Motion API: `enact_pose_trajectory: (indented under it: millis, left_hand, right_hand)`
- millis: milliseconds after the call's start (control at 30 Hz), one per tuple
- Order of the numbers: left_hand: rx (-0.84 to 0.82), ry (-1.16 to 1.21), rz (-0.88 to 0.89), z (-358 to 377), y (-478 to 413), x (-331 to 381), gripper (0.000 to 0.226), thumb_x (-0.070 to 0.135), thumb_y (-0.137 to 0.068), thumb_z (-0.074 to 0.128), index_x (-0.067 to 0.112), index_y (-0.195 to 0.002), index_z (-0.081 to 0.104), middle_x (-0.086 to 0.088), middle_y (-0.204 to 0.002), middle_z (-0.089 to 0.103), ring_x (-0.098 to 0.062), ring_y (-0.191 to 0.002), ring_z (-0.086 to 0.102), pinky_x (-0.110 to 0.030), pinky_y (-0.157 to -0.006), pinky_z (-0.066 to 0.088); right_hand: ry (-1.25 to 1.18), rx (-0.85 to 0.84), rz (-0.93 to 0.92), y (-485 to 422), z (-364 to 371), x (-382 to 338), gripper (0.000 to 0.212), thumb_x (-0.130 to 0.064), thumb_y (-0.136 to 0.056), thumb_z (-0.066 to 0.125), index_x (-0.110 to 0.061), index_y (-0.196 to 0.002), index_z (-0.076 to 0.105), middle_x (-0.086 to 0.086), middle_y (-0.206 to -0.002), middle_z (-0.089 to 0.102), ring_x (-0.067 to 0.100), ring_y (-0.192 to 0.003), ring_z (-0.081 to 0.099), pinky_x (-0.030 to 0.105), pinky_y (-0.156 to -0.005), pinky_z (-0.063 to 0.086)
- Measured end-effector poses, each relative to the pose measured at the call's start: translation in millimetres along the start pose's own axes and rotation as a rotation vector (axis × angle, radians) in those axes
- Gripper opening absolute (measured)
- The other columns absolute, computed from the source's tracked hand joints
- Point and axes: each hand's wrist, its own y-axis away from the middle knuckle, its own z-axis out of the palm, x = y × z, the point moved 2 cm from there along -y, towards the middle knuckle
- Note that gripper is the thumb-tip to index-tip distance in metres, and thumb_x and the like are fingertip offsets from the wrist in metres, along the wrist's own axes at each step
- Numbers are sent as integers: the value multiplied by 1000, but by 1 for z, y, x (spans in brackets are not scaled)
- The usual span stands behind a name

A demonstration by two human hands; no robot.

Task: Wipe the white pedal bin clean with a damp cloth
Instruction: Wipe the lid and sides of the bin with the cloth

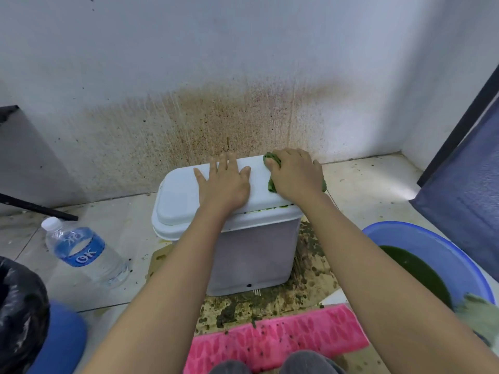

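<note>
The white pedal bin (251,255) stands on the floor against a stained wall, with its lid (178,195) closed. My left hand (225,182) lies flat on the middle of the lid, fingers straight and spread. My right hand (295,172) presses a crumpled green cloth (271,159) onto the lid's far right corner, fingers curled over it. Green grime shows along the seam under the lid's right front edge.
A blue basin (437,247) of dark green water sits at the right, a pale rag on its rim. A water bottle (81,252) lies at the left near a black bag (19,311). A pink mat (275,338) and dirty cardboard lie in front of the bin.
</note>
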Motion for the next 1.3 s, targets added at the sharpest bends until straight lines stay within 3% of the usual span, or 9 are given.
enact_pose_trajectory:
  millis: [300,500,633,733,867,1000,1100,1200,1300]
  left_hand:
    - [11,-24,-2,4,7,1,61,45,-106,14,20,-161,7,1,-169,1,-20,-155,-7,-58,-121,-8]
    - [-6,6,14,3,8,-1,62,46,-105,16,20,-160,8,3,-169,2,-19,-155,-6,-58,-120,-7]
    - [-8,58,-50,-13,8,-10,55,32,-103,23,17,-155,27,-1,-165,21,-22,-154,7,-62,-119,-5]
    - [-10,236,-144,-39,-1,-11,32,21,-97,30,11,-111,56,-7,-122,56,-36,-137,39,-67,-117,8]
    - [-67,484,15,-65,-7,21,58,60,-98,41,14,-125,63,-6,-133,59,-30,-127,51,-54,-113,31]
    - [-14,518,3,-75,-1,14,56,64,-88,60,12,-106,66,-4,-102,66,-25,-91,63,-41,-80,49]
    - [-61,603,-45,-82,2,-6,43,50,-81,75,17,-104,63,-15,-89,74,-32,-75,73,-40,-65,59]
    - [-109,737,-66,-89,6,-19,43,39,-82,78,11,-109,59,-19,-73,73,-37,-60,72,-37,-52,57]
    - [-83,755,-73,-89,9,-23,42,39,-81,78,11,-107,60,-11,-67,72,-29,-55,71,-27,-45,52]
  right_hand:
    - [-711,65,214,4,0,50,42,-51,-100,40,-25,-126,60,-4,-113,64,18,-100,57,38,-84,45]
    - [-1621,86,557,35,29,76,47,-48,-96,54,-13,-125,65,7,-111,73,26,-101,70,38,-78,57]
    - [-1600,148,542,34,29,61,37,-46,-97,55,-16,-113,69,7,-103,75,30,-101,69,48,-87,56]
    - [-1591,126,430,33,22,31,34,-45,-97,56,-18,-110,70,8,-106,73,30,-102,69,50,-91,54]
    - [-1724,-78,271,32,20,-21,33,-40,-98,55,-16,-115,70,8,-102,75,24,-91,73,34,-69,57]
    - [-2027,-215,451,37,28,-20,41,-50,-97,51,-16,-110,69,9,-102,74,24,-84,73,37,-65,58]
    - [-2210,6,573,56,41,9,45,-55,-95,49,-26,-80,80,0,-80,76,18,-65,73,34,-51,57]
    - [-2007,232,498,79,50,13,41,-61,-89,52,-31,-101,76,-6,-89,75,15,-75,71,26,-54,52]
    - [-1495,206,157,88,68,-43,39,-50,-99,44,-36,-133,54,-30,-124,59,-6,-117,55,16,-90,49]
